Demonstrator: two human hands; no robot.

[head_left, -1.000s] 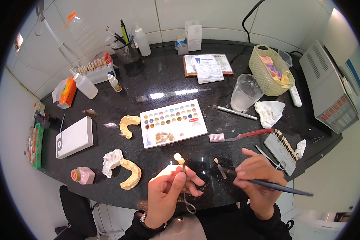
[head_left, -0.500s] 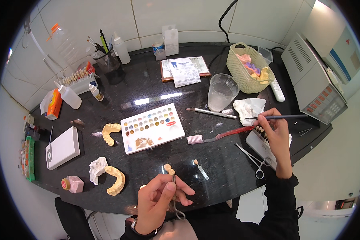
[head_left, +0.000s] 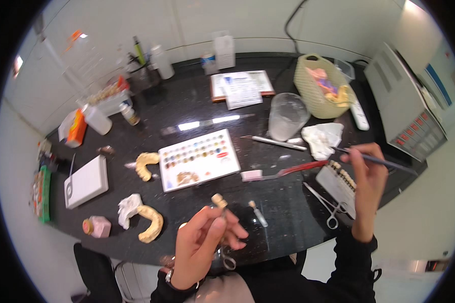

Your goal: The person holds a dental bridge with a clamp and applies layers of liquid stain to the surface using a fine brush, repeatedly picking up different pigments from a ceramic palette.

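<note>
My left hand (head_left: pixel 199 247) is closed around metal clamp forceps (head_left: pixel 229 258) at the near edge, one finger loop showing below. At their upper end sit small tooth-coloured crowns (head_left: pixel 219 200). My right hand (head_left: pixel 370 177) pinches a thin dark-handled brush (head_left: pixel 389 164), its tip by the right side of a crumpled white tissue (head_left: pixel 322 141). Below that hand lies a shade guide (head_left: pixel 333 188) with a row of tooth tabs. A single tooth shade tab (head_left: pixel 258 214) lies right of the crowns. Beyond them is a white palette (head_left: pixel 227 174) with coloured wells and brown smears.
A red-handled toothbrush (head_left: pixel 303 167), a craft knife (head_left: pixel 280 143) and scissor-like forceps (head_left: pixel 328 207) lie on the black counter. A cloudy cup (head_left: pixel 288 118) and green basket (head_left: pixel 313 98) stand behind. Dental casts (head_left: pixel 151 224) and a pink jar (head_left: pixel 97 226) are at left.
My right hand has moved right and tilted the brush, drawing its tip to the tissue's right side. My left hand still holds the forceps and crowns. The whole view has shifted slightly.
</note>
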